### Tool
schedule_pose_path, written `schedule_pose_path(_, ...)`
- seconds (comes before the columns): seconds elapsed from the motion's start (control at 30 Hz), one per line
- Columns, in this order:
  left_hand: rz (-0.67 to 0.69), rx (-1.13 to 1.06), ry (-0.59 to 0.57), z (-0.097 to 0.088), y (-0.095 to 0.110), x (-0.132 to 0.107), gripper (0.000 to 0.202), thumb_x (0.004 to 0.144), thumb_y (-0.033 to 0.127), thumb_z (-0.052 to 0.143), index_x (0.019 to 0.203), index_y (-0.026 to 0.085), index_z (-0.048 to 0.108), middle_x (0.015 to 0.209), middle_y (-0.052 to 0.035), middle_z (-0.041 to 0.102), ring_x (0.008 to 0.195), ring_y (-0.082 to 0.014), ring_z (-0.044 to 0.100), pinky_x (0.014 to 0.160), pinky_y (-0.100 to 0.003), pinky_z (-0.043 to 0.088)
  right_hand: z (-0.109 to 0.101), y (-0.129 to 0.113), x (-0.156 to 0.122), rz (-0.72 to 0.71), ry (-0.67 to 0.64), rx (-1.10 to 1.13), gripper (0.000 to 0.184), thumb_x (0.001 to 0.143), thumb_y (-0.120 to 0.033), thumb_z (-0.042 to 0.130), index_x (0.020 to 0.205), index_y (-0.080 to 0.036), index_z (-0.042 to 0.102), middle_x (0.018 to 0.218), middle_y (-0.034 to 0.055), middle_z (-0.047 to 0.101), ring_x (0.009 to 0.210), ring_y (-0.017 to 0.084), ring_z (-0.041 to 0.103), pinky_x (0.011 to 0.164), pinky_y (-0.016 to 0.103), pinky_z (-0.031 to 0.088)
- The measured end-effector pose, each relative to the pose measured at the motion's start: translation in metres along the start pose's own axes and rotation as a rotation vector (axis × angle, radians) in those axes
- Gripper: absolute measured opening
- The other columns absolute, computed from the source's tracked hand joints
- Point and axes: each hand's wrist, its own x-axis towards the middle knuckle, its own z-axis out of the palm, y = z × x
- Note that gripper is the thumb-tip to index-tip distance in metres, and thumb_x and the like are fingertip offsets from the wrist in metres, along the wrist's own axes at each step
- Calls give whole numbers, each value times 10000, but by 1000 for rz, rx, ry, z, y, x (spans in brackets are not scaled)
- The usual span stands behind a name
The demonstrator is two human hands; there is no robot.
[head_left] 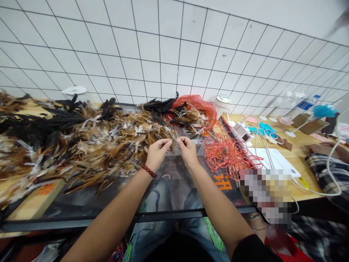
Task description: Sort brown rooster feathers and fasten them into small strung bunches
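Note:
My left hand (159,153), with a dark red bead bracelet (149,170) at the wrist, is closed with thumb and forefinger pinched. Just to its right, my right hand (188,150) makes a similar pinch, its fingertips close to the left ones. Something thin and pale shows by the fingertips, too small to name. Both hands are over the near edge of a large heap of brown feathers (109,142), above a dark glossy tabletop (177,165). To the right of my right hand lies a tangle of red-orange cords (226,153).
Black feathers (62,118) spread at the left. Behind my hands, a red plastic bag (207,107) holds more feathers, with a lidded white cup (222,102) beside it. A white power adapter (242,131), cables and a white tablet-like slab (275,160) lie rightward. A wire grid (159,47) stands behind.

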Motion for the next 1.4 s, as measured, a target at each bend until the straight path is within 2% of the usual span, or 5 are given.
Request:
schedule_pose_path(0.47, 4, -241, -133, -6, 13, 1, 333, 552, 400, 879, 568, 148, 661, 626, 2, 523, 562, -79, 460, 516, -227, 381, 5, -14, -6, 156, -269, 181, 304, 703, -467, 680, 713, -170, 615, 618, -40, 536, 545, 80, 404, 565, 226, 336)
schedule_pose_path(0.63, 11, -408, 91, -15, 25, 10, 351, 548, 379, 878, 662, 143, 645, 694, -19, 642, 526, -61, 494, 501, -204, 408, 2, -2, -6, -27, -149, -258, 163, 776, -329, 636, 732, -174, 664, 668, -18, 589, 619, 112, 486, 630, 242, 378)
schedule_pose_path(0.8, 165, -376, 370, -24, 29, 19, 283, 610, 307, 822, 667, 148, 596, 674, -6, 665, 476, -49, 491, 465, -180, 383, 14, 4, -18, -223, -285, -740, 102, 838, -247, 621, 824, -210, 715, 808, 13, 659, 785, 145, 578, 734, 260, 409)
schedule_pose_path(1.0, 242, -242, 393, -20, 22, 18, 214, 673, 299, 771, 672, 150, 617, 654, -10, 672, 460, -54, 488, 458, -184, 375, 29, 0, -22, -349, -387, -1087, 162, 877, -313, 583, 851, -198, 695, 916, 70, 661, 926, 208, 589, 796, 318, 401)
schedule_pose_path(1.4, -38, -155, 178, -6, 10, 6, 296, 579, 358, 820, 708, 125, 690, 652, -27, 665, 558, -84, 546, 539, -200, 429, 12, 12, -2, 22, -7, -6, 158, 802, -349, 538, 803, -192, 562, 689, -29, 585, 588, 109, 465, 608, 241, 381)
